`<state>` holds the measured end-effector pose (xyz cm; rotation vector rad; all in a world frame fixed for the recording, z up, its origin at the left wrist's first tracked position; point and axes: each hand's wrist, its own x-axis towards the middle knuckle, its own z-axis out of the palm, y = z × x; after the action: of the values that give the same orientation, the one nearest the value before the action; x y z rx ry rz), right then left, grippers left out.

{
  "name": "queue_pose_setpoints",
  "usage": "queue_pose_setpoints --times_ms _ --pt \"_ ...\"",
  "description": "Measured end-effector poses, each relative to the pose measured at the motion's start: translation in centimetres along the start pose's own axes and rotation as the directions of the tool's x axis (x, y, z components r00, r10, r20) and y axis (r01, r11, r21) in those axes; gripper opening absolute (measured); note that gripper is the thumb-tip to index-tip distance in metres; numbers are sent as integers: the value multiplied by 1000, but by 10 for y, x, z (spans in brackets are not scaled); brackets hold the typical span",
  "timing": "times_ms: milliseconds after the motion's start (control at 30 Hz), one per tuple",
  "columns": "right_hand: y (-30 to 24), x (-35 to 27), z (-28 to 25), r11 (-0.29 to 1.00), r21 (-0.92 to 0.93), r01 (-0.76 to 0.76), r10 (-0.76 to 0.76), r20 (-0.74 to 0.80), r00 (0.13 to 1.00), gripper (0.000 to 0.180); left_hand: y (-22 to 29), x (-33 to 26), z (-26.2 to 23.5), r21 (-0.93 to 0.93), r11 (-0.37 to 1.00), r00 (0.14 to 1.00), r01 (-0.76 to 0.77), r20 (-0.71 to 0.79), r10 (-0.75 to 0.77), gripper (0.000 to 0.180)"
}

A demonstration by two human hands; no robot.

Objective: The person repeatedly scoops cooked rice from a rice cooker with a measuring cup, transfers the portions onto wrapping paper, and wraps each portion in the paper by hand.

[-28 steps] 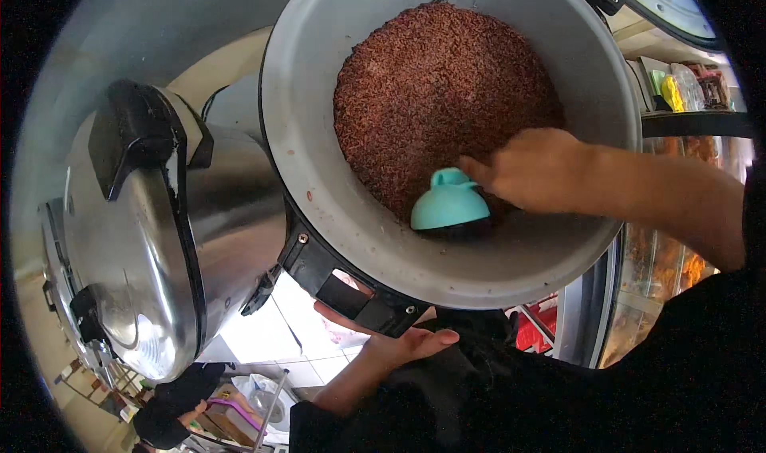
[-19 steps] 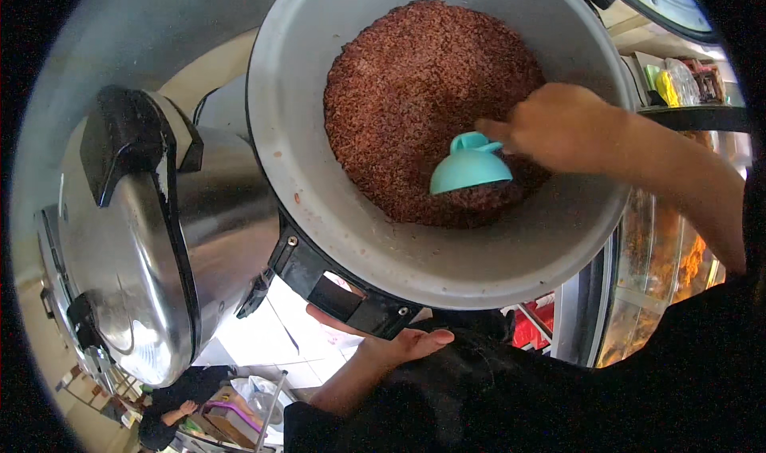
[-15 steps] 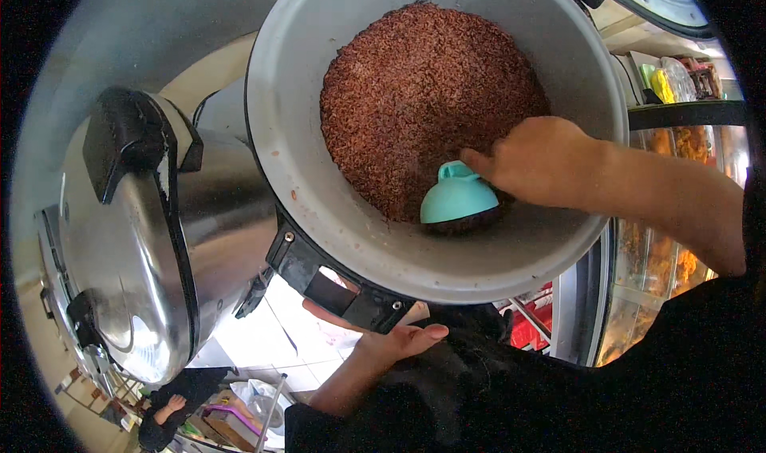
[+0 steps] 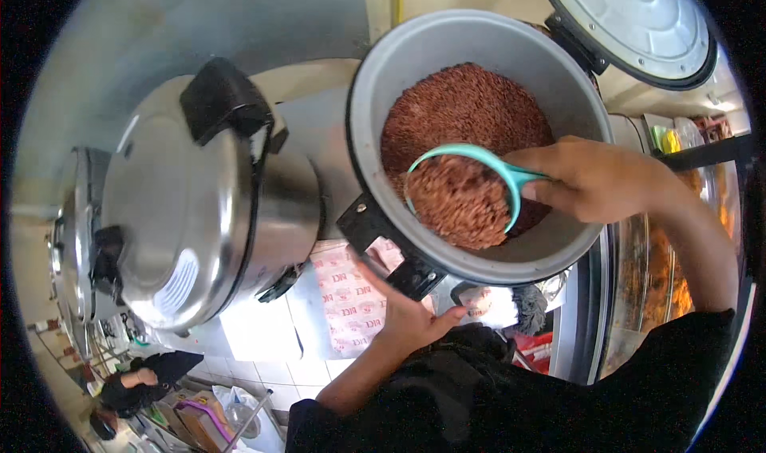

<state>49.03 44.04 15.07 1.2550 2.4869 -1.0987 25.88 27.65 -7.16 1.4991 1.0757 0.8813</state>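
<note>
Head view: turquoise scoop (image 4: 511,185) has just flipped from face-down to face-up, heaped with reddish-brown rice (image 4: 457,204), so a portion looks loaded. It's inside the grey pot (image 4: 576,94), 6 o'clock of centre, over the remaining rice (image 4: 471,102). Right hand (image 4: 610,181) closed round its handle. Left hand (image 4: 411,319) at 7, thumb spread, fingers partly behind the black bracket (image 4: 415,276); can't tell if gripping. Shut steel cooker (image 4: 179,221) near 9, raised lid (image 4: 638,23) at 2, glass case (image 4: 638,281) at 4. Pot wall and bracket separate scoop from pink-printed paper (image 4: 351,301) at 7.
</note>
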Motion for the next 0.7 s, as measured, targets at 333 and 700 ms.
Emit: queue_pose_setpoints --times_ms 333,700 --pt "-67 -50 120 478 826 -298 171 245 954 27 -97 -113 -39 492 859 978 145 -202 -49 83" --pt "43 77 386 941 309 -140 234 -296 926 54 -162 -166 -20 764 514 920 390 -336 -199 105"
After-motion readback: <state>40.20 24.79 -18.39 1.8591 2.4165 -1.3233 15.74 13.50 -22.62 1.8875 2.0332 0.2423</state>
